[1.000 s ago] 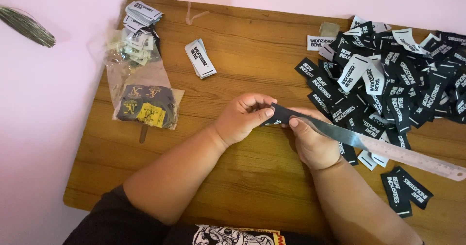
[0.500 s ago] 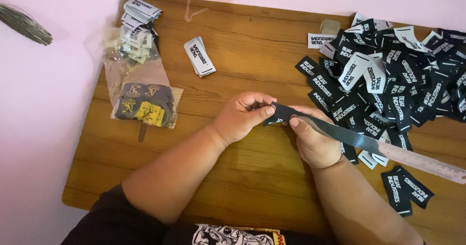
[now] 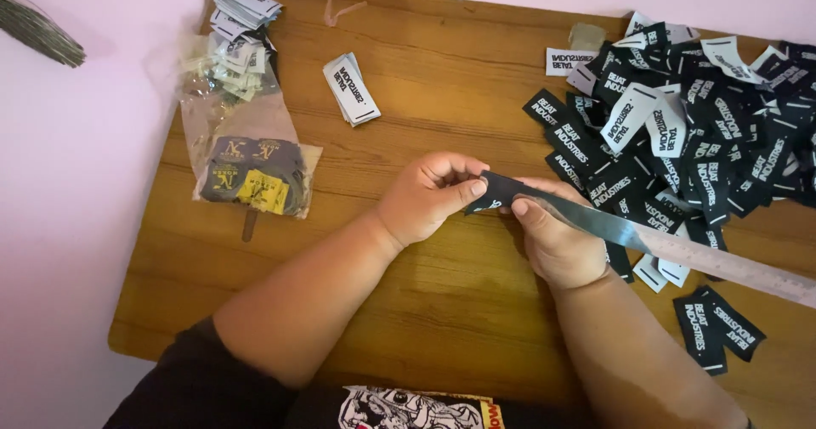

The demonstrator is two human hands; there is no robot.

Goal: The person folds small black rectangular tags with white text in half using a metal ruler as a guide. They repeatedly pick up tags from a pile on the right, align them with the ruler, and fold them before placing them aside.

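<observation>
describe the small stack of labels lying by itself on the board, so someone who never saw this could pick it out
Start at the wooden board and look to its upper middle, between the clear plastic bag on the left and the big heap of black labels on the right. The small stack of labels lies there alone, tilted. It shows a white face with dark print, unlike the mostly black heap.

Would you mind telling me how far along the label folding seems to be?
Done: a small stack of folded labels lies apart. In hand: left hand and right hand fold one black label over a metal ruler. Left: the big loose pile.
</observation>
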